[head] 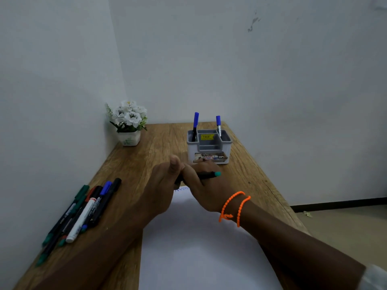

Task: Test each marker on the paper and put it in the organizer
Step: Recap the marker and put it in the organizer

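I grip a black marker (pixel 206 175) in both hands, left (pixel 165 185) and right (pixel 206 192), over the paper (pixel 188 248).
Organizer (pixel 209 147) label reads "OPE"; the yellow sticker is illegible.

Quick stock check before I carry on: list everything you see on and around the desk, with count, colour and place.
Organizer: one, grey, far centre of table.
Markers in organizer: two, blue caps, upright in left and right compartments.
Loose markers: a pile, count unclear; green, blue, black, red, white; left table edge.
Held marker: one, black, teal end.
Paper: one white sheet, near centre; blue scribble at top.
Flower pot: one, white, far left corner.
Table: one, wooden.
Left hand, right hand: both gripping held marker; orange bracelet on right wrist.
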